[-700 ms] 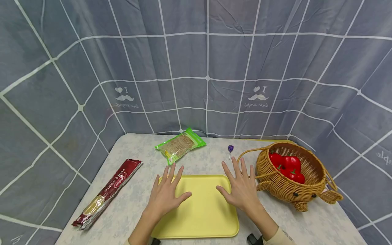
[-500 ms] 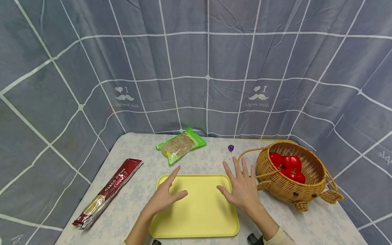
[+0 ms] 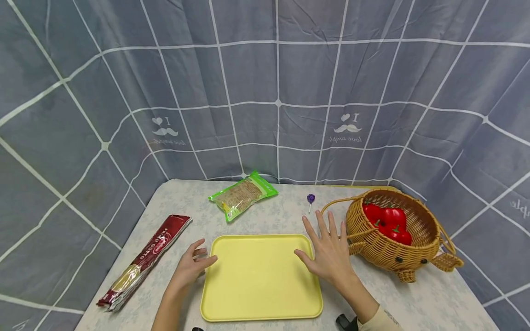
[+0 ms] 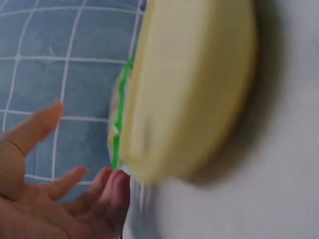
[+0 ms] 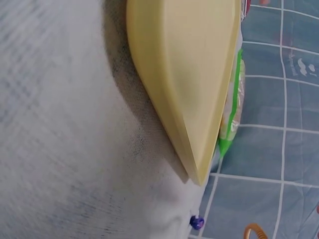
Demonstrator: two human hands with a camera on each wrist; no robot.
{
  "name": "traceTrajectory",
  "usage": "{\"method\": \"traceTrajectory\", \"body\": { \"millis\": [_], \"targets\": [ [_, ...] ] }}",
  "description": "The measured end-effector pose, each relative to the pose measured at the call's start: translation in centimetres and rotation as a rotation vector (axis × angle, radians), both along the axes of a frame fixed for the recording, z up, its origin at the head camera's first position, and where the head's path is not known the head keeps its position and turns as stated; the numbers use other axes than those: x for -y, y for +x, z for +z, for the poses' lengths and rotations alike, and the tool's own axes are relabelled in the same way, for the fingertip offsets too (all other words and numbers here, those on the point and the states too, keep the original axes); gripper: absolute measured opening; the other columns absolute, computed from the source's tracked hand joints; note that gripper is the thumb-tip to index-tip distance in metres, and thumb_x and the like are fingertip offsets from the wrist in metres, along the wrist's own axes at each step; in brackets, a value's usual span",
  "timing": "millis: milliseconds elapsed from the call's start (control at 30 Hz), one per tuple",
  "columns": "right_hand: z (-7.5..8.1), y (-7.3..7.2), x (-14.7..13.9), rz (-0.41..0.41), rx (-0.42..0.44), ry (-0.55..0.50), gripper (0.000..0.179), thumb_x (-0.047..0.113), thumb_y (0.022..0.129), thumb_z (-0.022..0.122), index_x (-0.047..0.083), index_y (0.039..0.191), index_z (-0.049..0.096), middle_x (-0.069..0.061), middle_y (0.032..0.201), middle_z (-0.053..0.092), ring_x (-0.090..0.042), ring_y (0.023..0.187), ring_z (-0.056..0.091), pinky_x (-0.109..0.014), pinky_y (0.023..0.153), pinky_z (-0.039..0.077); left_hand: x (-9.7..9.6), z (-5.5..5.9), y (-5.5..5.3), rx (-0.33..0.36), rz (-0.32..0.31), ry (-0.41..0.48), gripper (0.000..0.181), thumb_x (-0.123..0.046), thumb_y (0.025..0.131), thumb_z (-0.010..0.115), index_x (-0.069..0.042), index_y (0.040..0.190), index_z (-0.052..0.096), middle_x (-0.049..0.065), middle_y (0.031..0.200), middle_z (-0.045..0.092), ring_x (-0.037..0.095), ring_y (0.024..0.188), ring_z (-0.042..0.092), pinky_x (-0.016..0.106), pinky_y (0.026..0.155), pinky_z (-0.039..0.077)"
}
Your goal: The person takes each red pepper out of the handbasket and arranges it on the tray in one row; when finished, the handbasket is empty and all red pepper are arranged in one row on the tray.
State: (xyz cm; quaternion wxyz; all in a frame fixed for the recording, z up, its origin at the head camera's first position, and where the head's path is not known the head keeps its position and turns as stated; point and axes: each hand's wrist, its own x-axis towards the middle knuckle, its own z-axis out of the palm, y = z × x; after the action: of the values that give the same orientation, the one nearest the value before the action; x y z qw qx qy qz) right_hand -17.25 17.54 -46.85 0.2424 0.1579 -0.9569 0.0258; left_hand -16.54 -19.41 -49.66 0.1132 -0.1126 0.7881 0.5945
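Item 1: right hand [image 3: 329, 257], bare; 5 slender fingers, thumb included, are shown in the head view. Item 2: right sleeve [image 3: 374, 320], plain cream cloth, by which the forearm is covered up to a neat edge; a small strip of dark marks [image 3: 390, 317] is borne on its outer side, too small to be read. Item 3: black device [image 3: 345, 322], matt, with 1 rounded, barrel-like end, seen beside the right sleeve and cut off by the frame. Item 4: left hand [image 3: 191, 264], bare, as is the visible forearm [image 3: 169, 301]. Item 5: dark rounded piece [image 3: 197, 329], seen beside the left forearm, mostly cropped.
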Motion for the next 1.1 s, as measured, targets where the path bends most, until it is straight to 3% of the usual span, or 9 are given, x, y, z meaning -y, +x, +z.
{"method": "traceTrajectory", "body": {
  "millis": [133, 333, 567, 733, 833, 967, 1100],
  "targets": [
    [0.0, 0.1, -0.1, 0.001, 0.004, -0.007, 0.089, 0.069, 0.079, 0.058, 0.026, 0.153, 0.032, -0.017, 0.158, 0.028, -0.044, 0.147, 0.019, -0.070, 0.111, 0.016, 0.5, -0.7, 0.1, 0.051, -0.009, -0.112, 0.076, -0.017, 0.087, 0.071, 0.003, 0.148, 0.030, 0.029, 0.134, 0.046, 0.038, 0.112, 0.056, 0.037, 0.075, 0.054],
    [-0.2, 0.2, -0.2, 0.015, -0.010, -0.015, 0.088, 0.069, 0.079, 0.057, 0.026, 0.153, 0.033, -0.018, 0.157, 0.030, -0.044, 0.146, 0.020, -0.071, 0.110, 0.017, -0.1, -1.6, -0.1, 0.046, -0.010, -0.106, 0.055, 0.004, 0.080, 0.064, 0.011, 0.133, 0.050, 0.024, 0.112, 0.061, 0.019, 0.079, 0.065, 0.035, 0.066, 0.057],
    [-0.1, 0.0, -0.3, 0.017, -0.013, 0.004, 0.089, 0.066, 0.079, 0.060, 0.026, 0.153, 0.032, -0.018, 0.156, 0.032, -0.044, 0.146, 0.020, -0.070, 0.111, 0.018, 0.0, -1.6, -0.3, 0.034, -0.002, -0.132, 0.052, 0.008, 0.079, 0.062, 0.011, 0.130, 0.052, 0.021, 0.107, 0.060, 0.018, 0.078, 0.061, 0.033, 0.061, 0.053],
    [0.5, -0.1, -0.9, 0.018, 0.070, -0.040, 0.088, 0.065, 0.079, 0.062, 0.027, 0.153, 0.032, -0.017, 0.158, 0.030, -0.045, 0.146, 0.020, -0.069, 0.112, 0.017, 0.1, -1.5, -0.6, 0.039, -0.036, -0.121, 0.052, 0.007, 0.079, 0.063, 0.011, 0.130, 0.052, 0.020, 0.107, 0.061, 0.018, 0.078, 0.060, 0.032, 0.063, 0.053],
    [1.3, -0.4, -1.8, 0.090, 0.177, -0.157, 0.088, 0.058, 0.079, 0.069, 0.026, 0.153, 0.033, -0.016, 0.158, 0.029, -0.046, 0.146, 0.018, -0.070, 0.110, 0.021, 0.2, -1.5, -0.8, 0.033, -0.045, -0.114, 0.052, 0.008, 0.079, 0.063, 0.012, 0.130, 0.051, 0.022, 0.108, 0.060, 0.018, 0.078, 0.061, 0.032, 0.063, 0.053],
    [2.5, -0.9, -3.6, 0.250, 0.350, -0.421, 0.089, 0.040, 0.077, 0.080, 0.024, 0.152, 0.035, -0.014, 0.158, 0.030, -0.044, 0.147, 0.016, -0.073, 0.106, 0.024, 0.3, -1.6, -0.8, 0.033, -0.040, -0.109, 0.053, 0.009, 0.080, 0.062, 0.012, 0.131, 0.050, 0.023, 0.109, 0.059, 0.019, 0.079, 0.061, 0.033, 0.064, 0.054],
    [3.6, -1.2, -6.0, 0.369, 0.438, -0.620, 0.086, 0.026, 0.074, 0.085, 0.020, 0.148, 0.041, -0.014, 0.150, 0.043, -0.035, 0.141, 0.034, -0.065, 0.105, 0.035, 0.4, -1.6, -0.7, 0.037, -0.047, -0.106, 0.053, 0.009, 0.080, 0.062, 0.013, 0.131, 0.049, 0.023, 0.109, 0.059, 0.018, 0.080, 0.061, 0.032, 0.065, 0.054]
  ]
}}
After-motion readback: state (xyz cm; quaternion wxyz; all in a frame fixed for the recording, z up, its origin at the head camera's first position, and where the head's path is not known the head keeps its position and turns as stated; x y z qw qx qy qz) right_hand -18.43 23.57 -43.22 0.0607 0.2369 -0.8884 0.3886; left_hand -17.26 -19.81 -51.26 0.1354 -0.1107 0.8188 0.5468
